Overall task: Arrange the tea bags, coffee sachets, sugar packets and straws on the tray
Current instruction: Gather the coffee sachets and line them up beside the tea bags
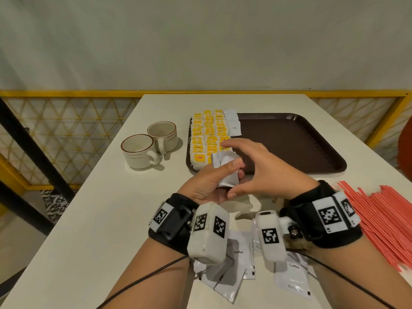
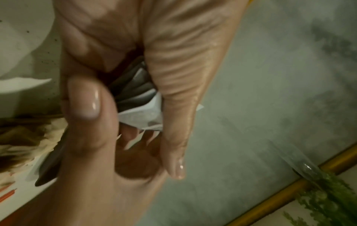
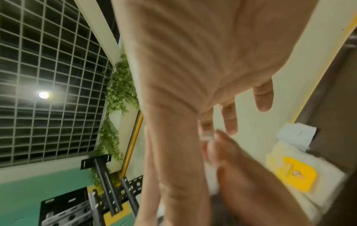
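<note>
My left hand (image 1: 227, 172) grips a small stack of white coffee sachets (image 1: 223, 163) just in front of the brown tray (image 1: 289, 141). In the left wrist view the sachets (image 2: 139, 113) fan out between thumb and fingers. My right hand (image 1: 247, 170) arches over the stack with its fingers spread and holds nothing. Yellow tea bags (image 1: 209, 134) lie in neat rows on the tray's left end, with white coffee sachets (image 1: 233, 123) beside them. The same tea bags (image 3: 295, 174) appear in the right wrist view. Red straws (image 1: 379, 224) lie piled at the right.
Two beige cups (image 1: 145, 146) stand left of the tray. More loose coffee sachets (image 1: 294, 277) lie on the white table near its front edge, under my wrists. The tray's middle and right part is bare. A yellow mesh railing (image 1: 66, 94) runs behind the table.
</note>
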The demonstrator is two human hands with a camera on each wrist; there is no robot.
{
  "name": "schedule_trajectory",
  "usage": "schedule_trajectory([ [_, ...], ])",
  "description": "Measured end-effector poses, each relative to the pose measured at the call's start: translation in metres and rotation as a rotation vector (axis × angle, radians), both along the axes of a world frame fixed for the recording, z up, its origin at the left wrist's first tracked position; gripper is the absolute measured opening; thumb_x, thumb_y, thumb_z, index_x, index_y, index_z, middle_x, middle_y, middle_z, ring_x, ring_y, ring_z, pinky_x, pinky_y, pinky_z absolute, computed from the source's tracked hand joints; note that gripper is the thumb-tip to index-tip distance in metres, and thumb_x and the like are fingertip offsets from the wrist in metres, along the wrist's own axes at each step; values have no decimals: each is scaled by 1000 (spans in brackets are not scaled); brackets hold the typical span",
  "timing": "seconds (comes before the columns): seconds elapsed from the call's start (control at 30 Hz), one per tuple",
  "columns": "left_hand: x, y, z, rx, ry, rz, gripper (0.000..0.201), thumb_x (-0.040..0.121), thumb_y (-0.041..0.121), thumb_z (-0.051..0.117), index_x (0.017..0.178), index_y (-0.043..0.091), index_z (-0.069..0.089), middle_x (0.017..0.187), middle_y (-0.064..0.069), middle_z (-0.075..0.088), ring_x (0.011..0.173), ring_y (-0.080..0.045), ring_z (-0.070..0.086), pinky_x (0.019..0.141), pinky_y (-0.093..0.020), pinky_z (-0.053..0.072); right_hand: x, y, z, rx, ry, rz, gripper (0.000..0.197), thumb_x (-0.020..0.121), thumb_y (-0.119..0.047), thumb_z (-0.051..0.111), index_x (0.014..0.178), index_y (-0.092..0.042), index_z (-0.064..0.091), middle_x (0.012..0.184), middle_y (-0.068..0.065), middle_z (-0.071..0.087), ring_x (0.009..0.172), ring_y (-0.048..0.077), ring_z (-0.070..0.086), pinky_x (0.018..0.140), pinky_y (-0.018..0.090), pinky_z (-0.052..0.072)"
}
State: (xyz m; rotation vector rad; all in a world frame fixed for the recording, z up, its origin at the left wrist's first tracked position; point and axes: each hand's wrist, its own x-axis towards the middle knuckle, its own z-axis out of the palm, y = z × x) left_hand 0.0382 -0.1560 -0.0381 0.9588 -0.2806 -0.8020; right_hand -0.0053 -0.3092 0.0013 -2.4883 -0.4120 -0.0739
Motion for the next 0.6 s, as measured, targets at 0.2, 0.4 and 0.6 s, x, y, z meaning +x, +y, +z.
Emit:
schedule_trajectory([
  [0.2, 1, -5, -2, 28, -42, -4, 67, 39, 44, 93, 88, 10, 62, 69, -2, 57, 56, -10, 54, 49, -18, 46, -7, -17, 1, 238, -179, -83, 35, 80, -22, 76, 112, -30, 67, 110, -14, 62, 102, 2, 60, 86, 25, 49],
  [0.4, -1, -6, -3, 85, -89, -58, 87, 34, 65, 86, 97, 10, 60, 76, -6, 62, 62, -12, 59, 51, -20, 50, -7, -16, 2, 370, -111, -48, 13, 85, -6, 69, 94, -16, 72, 85, -1, 72, 78, 14, 70, 73, 27, 58],
  [0.6, 2, -4, -5, 118, -124, -110, 97, 39, 75, 77, 104, 6, 61, 84, -10, 68, 68, -15, 65, 53, -20, 52, -5, -19, 10, 334, -17, 7, 23, 81, -3, 72, 103, -11, 72, 87, 7, 71, 78, 19, 70, 73, 25, 58],
])
